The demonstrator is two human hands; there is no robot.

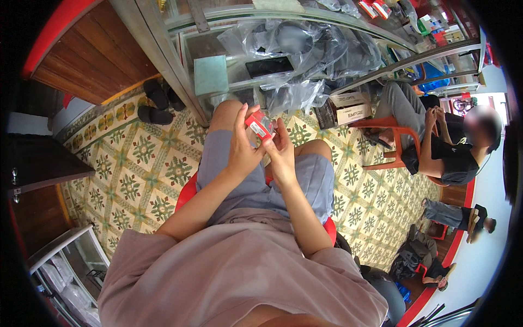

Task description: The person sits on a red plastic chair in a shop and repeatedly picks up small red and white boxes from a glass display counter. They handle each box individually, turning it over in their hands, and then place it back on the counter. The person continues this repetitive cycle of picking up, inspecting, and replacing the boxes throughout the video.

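Observation:
Above my lap, I hold a small red box with a white label and a clear part (259,126) between both hands. My left hand (242,148) is closed on its left side, with fingers reaching up along the edge. From the right and below, my right hand (281,157) grips the same box, its thumb near the lower edge. What is inside the clear part is too small to make out.
Ahead stands a glass display case with clear plastic bags (343,52), a dark flat panel (269,67) and a pale box (211,75). Cardboard boxes (351,108) sit on the tiled floor. A person sits on an orange chair (400,143) at right. Dark sandals (155,115) lie at left.

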